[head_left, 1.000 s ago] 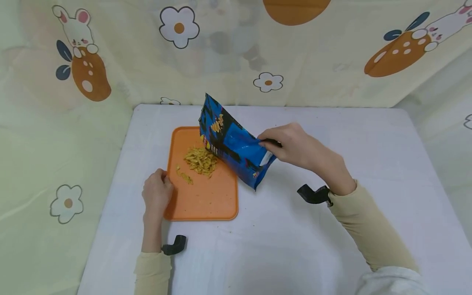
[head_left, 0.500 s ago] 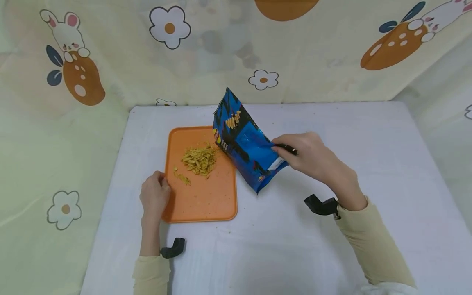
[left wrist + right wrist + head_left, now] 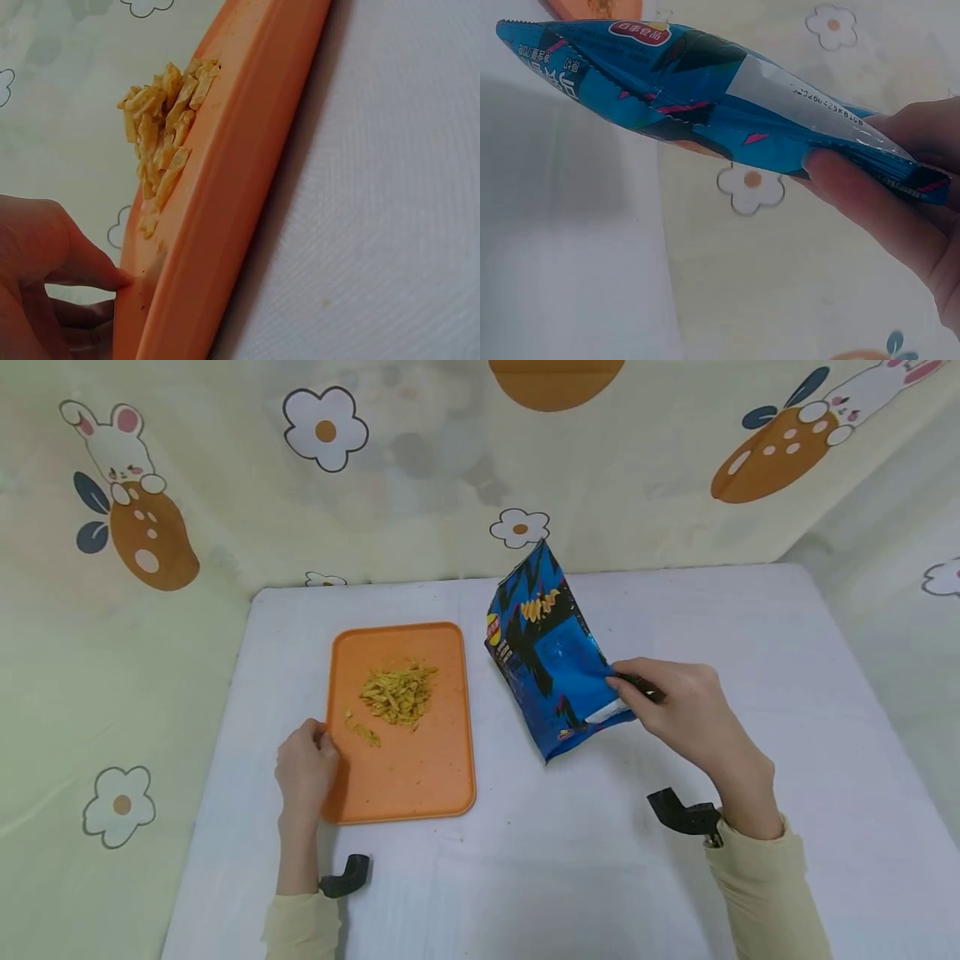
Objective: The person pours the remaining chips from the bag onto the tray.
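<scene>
An orange tray (image 3: 420, 777) lies on the white table in the head view, with a small heap of yellow chip pieces (image 3: 397, 695) on its upper half and a few strays to the left. My left hand (image 3: 305, 772) grips the tray's left rim; in the left wrist view a fingertip (image 3: 120, 279) presses on its edge. Right of the tray, a blue and black chip bag (image 3: 551, 652) tilts with one end up and to the left. My right hand (image 3: 693, 718) pinches the bag's right edge between thumb and fingers, as the right wrist view also shows.
The white table (image 3: 570, 868) ends at the back against a pale curtain (image 3: 420, 485) printed with flowers and rabbits. A few crumbs lie near the tray's front edge. Black camera mounts (image 3: 684, 814) jut inward from both wrists.
My right hand has drawn the chip bag to the right, off the tray it overlapped earlier, turning it more upright. The left hand keeps its grip on the tray. The head view has shifted slightly.
</scene>
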A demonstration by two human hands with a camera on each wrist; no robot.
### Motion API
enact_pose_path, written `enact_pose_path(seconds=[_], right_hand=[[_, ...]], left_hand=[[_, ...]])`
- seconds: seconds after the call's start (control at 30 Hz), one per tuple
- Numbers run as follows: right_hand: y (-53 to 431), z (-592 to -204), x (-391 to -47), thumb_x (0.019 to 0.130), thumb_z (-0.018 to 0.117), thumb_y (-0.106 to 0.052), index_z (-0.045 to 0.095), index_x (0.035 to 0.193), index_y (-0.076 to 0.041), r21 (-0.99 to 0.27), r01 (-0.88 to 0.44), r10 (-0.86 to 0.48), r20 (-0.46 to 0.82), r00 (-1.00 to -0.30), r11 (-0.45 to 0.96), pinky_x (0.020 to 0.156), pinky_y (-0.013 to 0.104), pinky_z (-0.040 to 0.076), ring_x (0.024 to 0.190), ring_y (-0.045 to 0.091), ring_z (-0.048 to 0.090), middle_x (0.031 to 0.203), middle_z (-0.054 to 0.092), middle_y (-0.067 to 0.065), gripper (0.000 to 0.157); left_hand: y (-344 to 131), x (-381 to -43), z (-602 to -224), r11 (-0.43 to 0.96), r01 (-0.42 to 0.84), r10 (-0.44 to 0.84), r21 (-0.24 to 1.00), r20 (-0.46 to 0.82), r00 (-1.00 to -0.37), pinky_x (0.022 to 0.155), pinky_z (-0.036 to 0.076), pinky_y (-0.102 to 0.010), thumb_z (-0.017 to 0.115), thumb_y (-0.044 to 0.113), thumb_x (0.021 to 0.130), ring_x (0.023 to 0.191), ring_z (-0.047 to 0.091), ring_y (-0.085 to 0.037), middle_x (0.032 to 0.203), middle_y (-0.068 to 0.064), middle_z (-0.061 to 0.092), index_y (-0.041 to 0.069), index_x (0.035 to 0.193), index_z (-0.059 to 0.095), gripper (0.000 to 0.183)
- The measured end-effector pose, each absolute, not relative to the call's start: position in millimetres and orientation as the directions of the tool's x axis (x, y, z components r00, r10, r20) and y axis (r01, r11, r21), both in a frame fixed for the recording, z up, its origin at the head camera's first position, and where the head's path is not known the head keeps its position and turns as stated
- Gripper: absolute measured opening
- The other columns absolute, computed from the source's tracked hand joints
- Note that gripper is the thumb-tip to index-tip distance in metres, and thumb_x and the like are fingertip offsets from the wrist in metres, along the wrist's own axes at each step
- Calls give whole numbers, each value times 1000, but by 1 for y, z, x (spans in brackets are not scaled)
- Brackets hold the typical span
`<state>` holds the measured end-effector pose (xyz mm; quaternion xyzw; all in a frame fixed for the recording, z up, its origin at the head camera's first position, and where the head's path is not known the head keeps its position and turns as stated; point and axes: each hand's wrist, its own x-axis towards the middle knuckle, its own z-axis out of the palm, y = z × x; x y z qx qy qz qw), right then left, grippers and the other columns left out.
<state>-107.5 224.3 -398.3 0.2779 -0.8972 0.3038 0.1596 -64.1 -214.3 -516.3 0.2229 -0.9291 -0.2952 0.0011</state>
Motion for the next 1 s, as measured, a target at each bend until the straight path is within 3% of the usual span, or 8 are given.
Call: enact_pose_path(seconds=[0.17,0.4,0.83,0.9,0.93,1.0], right_hand=[[241,-408,-95,77,83,7,77,98,2,-453,-553,-347,462,-816,699,62,7,48,59,19,68,83,78,12,22],[263,-412,-85,75,81,12,75,98,6,-433,-508,-281,488,-827,745,70,-1,42,61,29,71,84,77,17,24],[287,-410,-87,79,77,13,74,99,10,-392,-443,-233,478,-847,806,76,-7,30,64,36,73,83,75,25,20],[288,-410,-88,80,77,12,74,99,10,-382,-436,-233,473,-850,815,73,-7,32,64,36,72,83,75,25,20],[288,-410,-88,80,77,12,74,99,10,-374,-434,-235,471,-850,819,70,-3,39,64,36,72,84,75,25,20],[288,-410,-88,80,78,12,74,99,10,-356,-430,-241,466,-851,830,63,11,52,63,35,71,85,75,25,20]], left_hand=[[-218,-58,-518,731,-414,-421,543,-119,-899,75,51,-51,49,4,100,84,60,-36,101,-25,69,-8,114,66,25],[-219,-60,-514,724,-423,-416,545,-146,-898,76,51,-49,49,6,101,86,60,-36,104,-26,69,-7,119,65,27],[-217,-64,-511,682,-475,-440,556,-207,-874,78,53,-47,49,8,102,91,63,-35,112,-25,70,-5,123,65,30],[-216,-65,-510,675,-482,-438,558,-223,-871,80,53,-47,49,8,103,93,63,-35,114,-25,70,-5,125,65,30],[-215,-65,-510,672,-486,-437,558,-232,-869,80,53,-47,49,9,103,94,63,-35,115,-25,70,-5,125,65,30],[-214,-66,-510,670,-487,-434,561,-236,-869,82,54,-47,49,9,103,95,63,-35,116,-25,69,-5,126,65,31]])
